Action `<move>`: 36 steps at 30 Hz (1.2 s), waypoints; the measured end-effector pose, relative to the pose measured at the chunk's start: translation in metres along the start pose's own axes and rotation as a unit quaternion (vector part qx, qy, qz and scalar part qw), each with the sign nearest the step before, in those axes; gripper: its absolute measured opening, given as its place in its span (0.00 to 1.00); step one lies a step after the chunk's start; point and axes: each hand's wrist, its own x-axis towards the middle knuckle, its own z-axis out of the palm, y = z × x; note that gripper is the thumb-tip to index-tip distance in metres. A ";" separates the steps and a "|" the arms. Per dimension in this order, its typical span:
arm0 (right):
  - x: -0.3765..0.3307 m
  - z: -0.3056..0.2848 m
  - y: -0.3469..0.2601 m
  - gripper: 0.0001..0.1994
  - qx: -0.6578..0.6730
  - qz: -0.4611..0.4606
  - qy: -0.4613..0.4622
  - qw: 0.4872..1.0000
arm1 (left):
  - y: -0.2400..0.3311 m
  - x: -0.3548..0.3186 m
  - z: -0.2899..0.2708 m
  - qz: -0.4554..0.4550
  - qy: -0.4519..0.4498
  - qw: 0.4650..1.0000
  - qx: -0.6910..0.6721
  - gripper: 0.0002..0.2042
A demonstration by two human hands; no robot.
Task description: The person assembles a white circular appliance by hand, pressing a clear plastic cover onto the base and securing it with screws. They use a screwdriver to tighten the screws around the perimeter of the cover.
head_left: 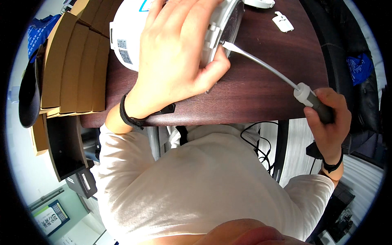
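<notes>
A rounded white appliance housing with a dark round face on its right side lies at the far edge of the view; its kind I cannot make out. Spread over its top, my left hand steadies it, the thumb down by the rim. My right hand is wrapped round the grey-and-white handle of a flat-head screwdriver. The long shaft slants up to the left, and its flat tip is at the housing's rim beside my left thumb. Whether the tip sits in a gap or only touches is unclear.
On the dark wooden table lie a small white plastic piece and a white part cut off by the view's top. Cardboard boxes line the left side. Black upholstery with a blue bag borders the right.
</notes>
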 end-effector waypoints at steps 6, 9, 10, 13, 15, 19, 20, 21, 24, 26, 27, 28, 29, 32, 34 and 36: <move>0.001 0.006 0.006 0.11 0.228 0.217 -0.063 0.947 | -0.003 0.000 0.001 0.020 0.005 1.000 0.013 0.32; 0.013 -0.002 0.007 0.12 0.437 0.386 -0.126 0.803 | -0.001 -0.001 0.001 0.019 0.011 1.000 0.020 0.32; 0.018 -0.006 0.007 0.12 0.507 0.427 -0.142 0.736 | 0.000 -0.001 0.000 0.014 0.010 1.000 0.019 0.32; 0.026 -0.010 0.002 0.13 0.494 0.434 -0.168 0.735 | 0.002 -0.002 -0.002 -0.001 -0.004 1.000 0.009 0.32; 0.024 -0.010 -0.001 0.13 0.408 0.360 -0.140 0.827 | 0.002 -0.001 -0.002 -0.004 -0.008 1.000 0.000 0.32; 0.008 -0.006 -0.003 0.16 0.147 0.136 -0.057 0.978 | -0.003 0.000 -0.001 0.012 -0.009 1.000 0.012 0.32; 0.004 -0.005 -0.002 0.18 0.111 0.115 -0.062 0.985 | -0.004 0.000 -0.001 0.015 -0.010 1.000 0.015 0.32; 0.001 -0.006 0.000 0.21 0.072 0.074 -0.049 0.993 | -0.004 -0.001 -0.001 0.013 -0.009 1.000 0.015 0.32; -0.005 -0.005 0.004 0.21 -0.063 -0.016 -0.010 0.998 | -0.005 -0.002 0.001 0.024 0.005 1.000 0.008 0.32; -0.008 -0.001 0.003 0.19 -0.045 -0.029 -0.008 0.999 | -0.005 -0.002 0.002 0.027 0.009 1.000 0.003 0.32; -0.008 0.001 0.003 0.19 -0.045 -0.034 -0.003 0.998 | -0.005 -0.002 0.002 0.022 0.008 1.000 0.004 0.32; -0.008 0.003 0.002 0.18 -0.037 -0.035 0.000 0.999 | -0.005 -0.002 0.003 0.018 0.008 1.000 0.006 0.32; -0.008 0.004 0.002 0.16 -0.018 -0.006 -0.010 1.000 | -0.004 -0.003 0.003 0.015 0.009 1.000 0.009 0.32; -0.003 0.003 0.001 0.13 0.091 0.109 -0.045 0.989 | -0.003 -0.002 0.005 0.010 0.013 1.000 0.017 0.32; 0.003 -0.001 0.003 0.12 0.196 0.212 -0.077 0.954 | -0.002 -0.002 0.004 0.006 0.013 1.000 0.015 0.33; 0.012 -0.005 0.006 0.14 0.370 0.321 -0.118 0.864 | -0.001 -0.002 0.002 0.006 0.008 1.000 0.019 0.33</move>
